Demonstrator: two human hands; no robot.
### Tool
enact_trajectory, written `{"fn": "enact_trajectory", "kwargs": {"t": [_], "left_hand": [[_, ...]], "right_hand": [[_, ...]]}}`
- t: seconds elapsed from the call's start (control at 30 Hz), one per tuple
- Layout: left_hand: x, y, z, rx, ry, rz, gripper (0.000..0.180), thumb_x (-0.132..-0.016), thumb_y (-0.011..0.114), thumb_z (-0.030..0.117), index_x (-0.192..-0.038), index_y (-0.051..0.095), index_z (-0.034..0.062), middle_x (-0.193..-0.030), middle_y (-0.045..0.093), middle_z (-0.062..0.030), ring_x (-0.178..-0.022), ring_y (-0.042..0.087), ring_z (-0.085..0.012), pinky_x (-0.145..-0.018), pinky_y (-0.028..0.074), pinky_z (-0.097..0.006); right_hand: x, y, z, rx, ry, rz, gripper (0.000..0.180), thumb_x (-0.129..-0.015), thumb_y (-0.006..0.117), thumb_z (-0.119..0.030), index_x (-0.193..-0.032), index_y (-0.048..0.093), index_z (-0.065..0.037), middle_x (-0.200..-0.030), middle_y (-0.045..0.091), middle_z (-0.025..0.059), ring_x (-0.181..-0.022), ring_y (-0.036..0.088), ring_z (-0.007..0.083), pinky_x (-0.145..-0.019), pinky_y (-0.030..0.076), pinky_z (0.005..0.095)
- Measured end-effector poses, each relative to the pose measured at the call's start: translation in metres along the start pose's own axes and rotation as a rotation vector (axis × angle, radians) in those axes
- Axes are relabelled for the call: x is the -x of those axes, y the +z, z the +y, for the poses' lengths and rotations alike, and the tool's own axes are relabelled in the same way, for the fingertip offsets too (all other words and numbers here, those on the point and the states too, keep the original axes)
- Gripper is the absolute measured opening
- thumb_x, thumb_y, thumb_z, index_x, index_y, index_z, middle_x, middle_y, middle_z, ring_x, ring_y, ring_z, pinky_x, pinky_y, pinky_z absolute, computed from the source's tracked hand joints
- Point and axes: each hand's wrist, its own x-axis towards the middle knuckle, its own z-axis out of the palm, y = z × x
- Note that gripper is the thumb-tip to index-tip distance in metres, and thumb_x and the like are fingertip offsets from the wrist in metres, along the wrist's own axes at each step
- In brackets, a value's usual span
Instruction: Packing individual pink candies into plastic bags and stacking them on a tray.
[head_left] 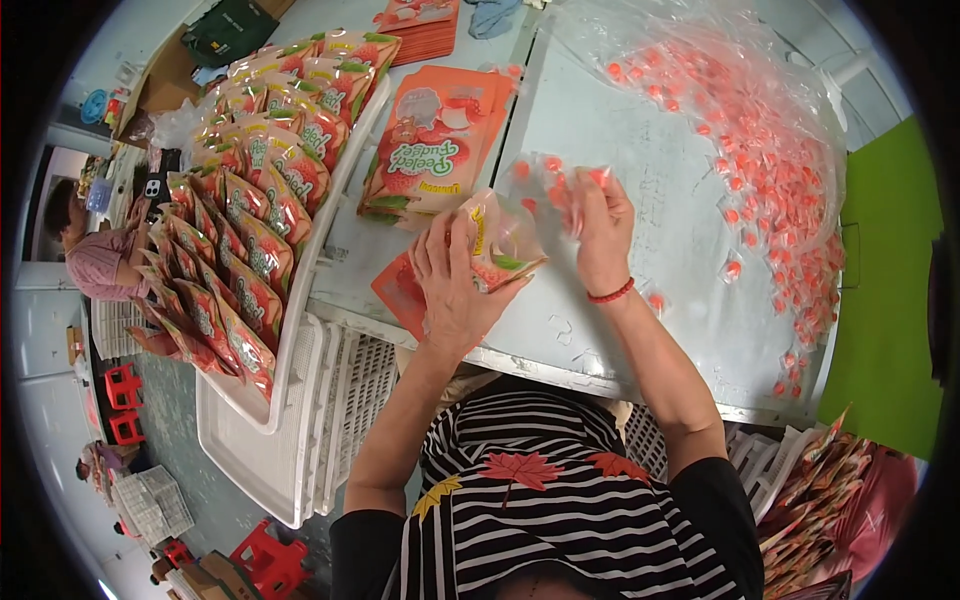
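Steel table (620,330) carries a clear bag of wrapped red candies (770,140) at its far right. Near its front edge, left hand (455,285) grips an open pouch (500,245); right hand (600,225), fingers pinched shut, holds candies (585,180) just above the pouch.

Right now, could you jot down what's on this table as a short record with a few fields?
left hand: holds an open pouch over the metal table
right hand: pinches wrapped red candies at the pouch mouth
stack of flat pouches: lies beyond the hands
loose candies: piled in clear plastic, right side
filled pouches: rows in a white tray, left side
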Motion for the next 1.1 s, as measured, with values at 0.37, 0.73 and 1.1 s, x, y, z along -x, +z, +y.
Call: {"fn": "enact_trajectory", "kwargs": {"t": [0.37,0.73,1.1], "left_hand": [[-0.005,0.007,0.011,0.15,-0.003,0.046,0.105,-0.053,0.088,0.025,-0.137,0.029,0.0005,-0.135,0.037,-0.0217,-0.123,0.037,-0.0396,-0.103,0.028,-0.052],[-0.006,0.006,-0.002,0.384,-0.11,0.117,0.099,-0.057,0.087,0.021,-0.136,0.03,-0.0012,-0.132,0.039,-0.0205,-0.119,0.04,-0.037,-0.098,0.034,-0.049],[0.024,-0.038,-0.026,0.352,-0.247,0.178,0.114,-0.05,0.091,0.014,-0.139,0.022,-0.0034,-0.137,0.031,-0.0182,-0.124,0.039,-0.0298,-0.103,0.035,-0.04]], "right_hand": [[0.017,0.007,0.017,0.101,-0.064,-0.139,0.009,-0.093,0.055,-0.01,-0.098,0.059,-0.002,-0.088,0.061,0.0007,-0.074,0.058,0.0086,-0.072,0.051,0.026],[0.051,-0.031,-0.017,0.901,-0.727,-0.25,0.038,-0.082,0.062,-0.022,-0.112,0.056,0.0,-0.131,0.042,0.0218,-0.123,0.039,0.04,-0.103,0.031,0.0462],[0.064,-0.104,0.042,1.34,-0.465,-0.044,0.076,-0.081,0.066,-0.036,-0.141,0.033,-0.003,-0.144,0.026,0.0248,-0.131,0.027,0.0425,-0.105,0.03,0.0486]]}}
